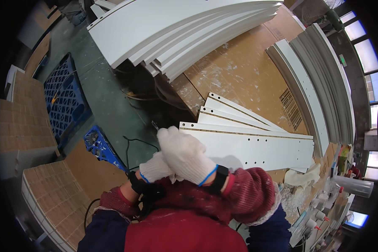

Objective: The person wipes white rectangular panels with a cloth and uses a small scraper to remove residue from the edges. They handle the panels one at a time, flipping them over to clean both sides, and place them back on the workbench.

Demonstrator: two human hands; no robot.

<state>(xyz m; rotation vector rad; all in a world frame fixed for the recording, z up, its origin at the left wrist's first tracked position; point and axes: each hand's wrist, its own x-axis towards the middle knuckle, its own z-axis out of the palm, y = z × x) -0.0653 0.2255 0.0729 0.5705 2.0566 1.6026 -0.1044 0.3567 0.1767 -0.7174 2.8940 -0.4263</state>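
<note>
Both my hands wear white knitted gloves with blue cuffs and are brought together in front of my chest. My right hand (pixel 187 155) is curled closed over my left hand (pixel 155 167). Whatever is in its grip is hidden. A small, thin metallic tip (pixel 155 124) shows just beyond the right glove; I cannot tell if it is held. The left hand's fingers are covered by the right. Beside the right hand lies a white board (pixel 239 145) with drilled holes, on top of several similar boards (pixel 233 113) fanned out on the cardboard-covered table.
A large stack of white panels (pixel 176 38) overhangs the far table edge. More boards (pixel 302 88) stand in a row at right. Bottles with red tips (pixel 321 216) crowd the lower right. Left are a blue basket (pixel 100 145), a blue pallet (pixel 65 98) and stacked panels (pixel 56 206).
</note>
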